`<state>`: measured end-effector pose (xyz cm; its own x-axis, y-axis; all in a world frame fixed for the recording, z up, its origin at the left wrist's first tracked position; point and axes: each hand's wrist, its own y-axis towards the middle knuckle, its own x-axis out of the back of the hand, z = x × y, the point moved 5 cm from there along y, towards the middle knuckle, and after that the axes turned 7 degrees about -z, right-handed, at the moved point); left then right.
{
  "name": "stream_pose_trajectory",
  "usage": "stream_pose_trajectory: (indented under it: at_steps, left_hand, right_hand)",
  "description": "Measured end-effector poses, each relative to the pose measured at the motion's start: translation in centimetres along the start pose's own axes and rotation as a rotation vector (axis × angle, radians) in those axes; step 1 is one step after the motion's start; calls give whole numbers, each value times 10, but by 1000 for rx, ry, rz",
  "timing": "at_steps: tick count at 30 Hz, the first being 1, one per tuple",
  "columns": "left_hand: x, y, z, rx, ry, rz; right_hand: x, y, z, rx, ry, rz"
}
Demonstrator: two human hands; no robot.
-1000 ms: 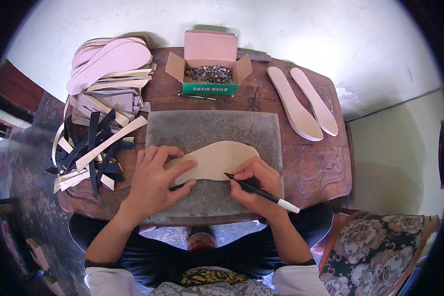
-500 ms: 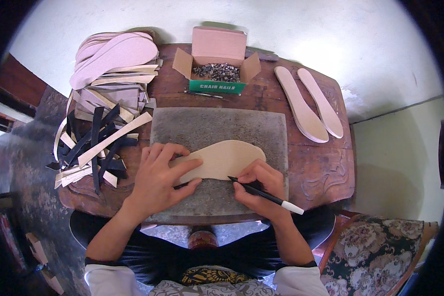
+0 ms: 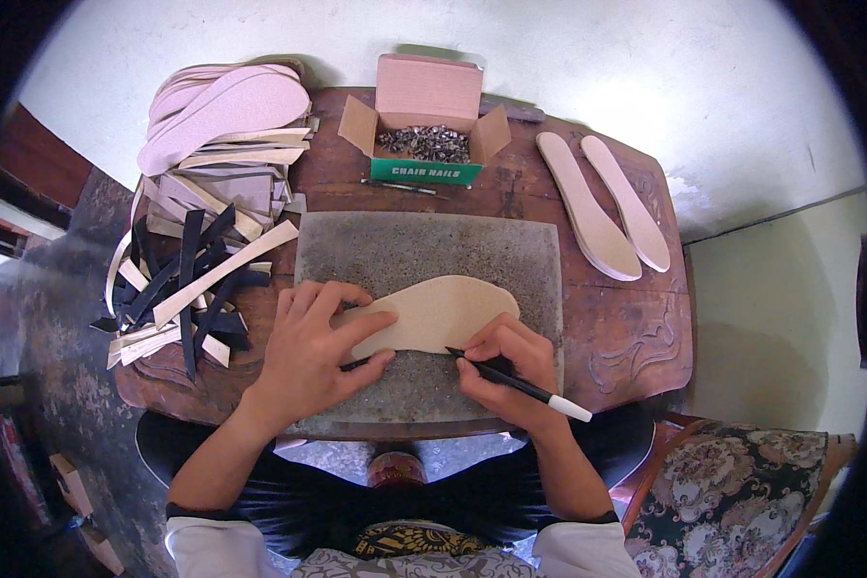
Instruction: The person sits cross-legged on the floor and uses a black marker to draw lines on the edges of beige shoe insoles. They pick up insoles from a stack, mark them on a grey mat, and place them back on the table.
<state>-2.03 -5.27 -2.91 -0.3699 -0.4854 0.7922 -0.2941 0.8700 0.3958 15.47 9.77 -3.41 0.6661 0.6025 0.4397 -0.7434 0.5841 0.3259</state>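
Note:
A beige shoe insole (image 3: 443, 310) lies on a grey stone slab (image 3: 405, 241), its wide end toward the right. Around the narrow end, my left hand (image 3: 310, 349) holds it in place, the index finger laid on top and the thumb by the near edge. Part of that end is hidden under the fingers. Between the fingers and thumb of my right hand (image 3: 525, 356) is a black marker pen (image 3: 512, 380) with a white end. Its tip meets the insole's near edge around the middle.
Pink and beige insoles (image 3: 250, 106) are piled at the far left, above black and cream strips (image 3: 197, 279). An open green box of nails (image 3: 424, 171) stands at the back. Two insoles (image 3: 588, 212) lie at the right of the wooden table (image 3: 612, 328). A flowered chair (image 3: 732, 491) is near right.
Both hands, the marker pen and the insole look almost unmoved. The whole view has shifted very slightly.

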Motion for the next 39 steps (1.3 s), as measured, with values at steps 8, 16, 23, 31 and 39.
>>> stream_pose_trajectory:
  at_steps: [8, 16, 23, 31, 39]
  left_hand:
    - [0, 0, 0, 4, 1, 3]
    - [0, 0, -1, -2, 0, -3]
    - [-1, -1, 0, 12, 0, -2]
    - [-1, 0, 0, 13, 0, -4]
    - [-2, -1, 1, 13, 4, -2]
  right_hand:
    - [0, 0, 0, -3, -10, 2]
    - [0, 0, 0, -17, 14, 9]
    - [-1, 0, 0, -8, -9, 17]
    - [0, -1, 0, -3, -5, 11]
    - [-1, 1, 1, -4, -6, 18]
